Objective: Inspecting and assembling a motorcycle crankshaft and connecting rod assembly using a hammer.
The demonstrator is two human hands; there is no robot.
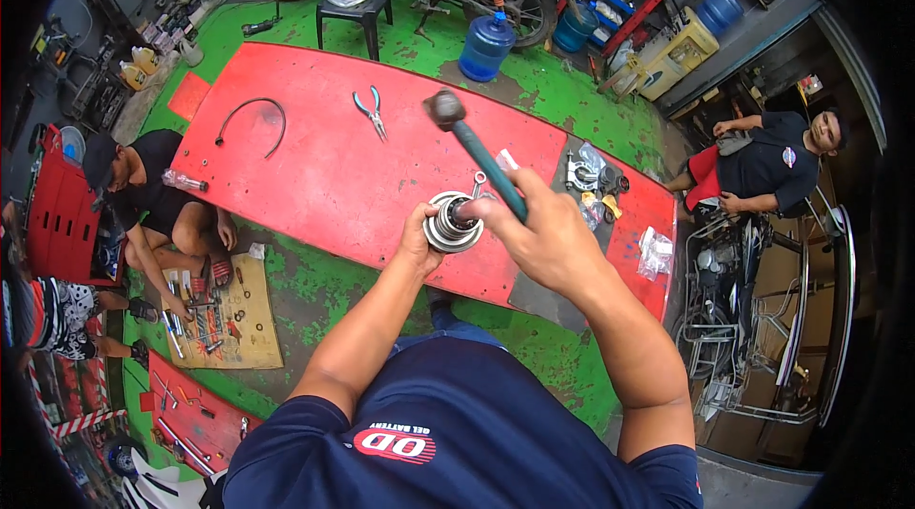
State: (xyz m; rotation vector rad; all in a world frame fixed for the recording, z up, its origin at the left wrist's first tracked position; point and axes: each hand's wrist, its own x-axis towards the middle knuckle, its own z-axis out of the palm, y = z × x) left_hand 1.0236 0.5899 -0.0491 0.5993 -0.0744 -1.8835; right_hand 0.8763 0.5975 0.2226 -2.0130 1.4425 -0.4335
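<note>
Red painted steel, the workbench (pixel 315 175) carries everything here, and the round metal hub assembly (pixel 452 221) near its front edge serves as the landmark. Far to the left of the hub a curved black hose (pixel 252 118) lies loose; nearer, up and left of it, rest blue-handled pliers (pixel 372 111). The left hand (pixel 419 240) presses against the hub's left rim, fingers curled to steady it. The right hand (pixel 543 237), just right of the hub, is closed around a hammer (pixel 477 152) with a teal handle. The handle's long axis slants up and left from the fist, so the dark head hangs above and behind the hub, apart from it. What seems a stub shaft stands in the hub's centre.
</note>
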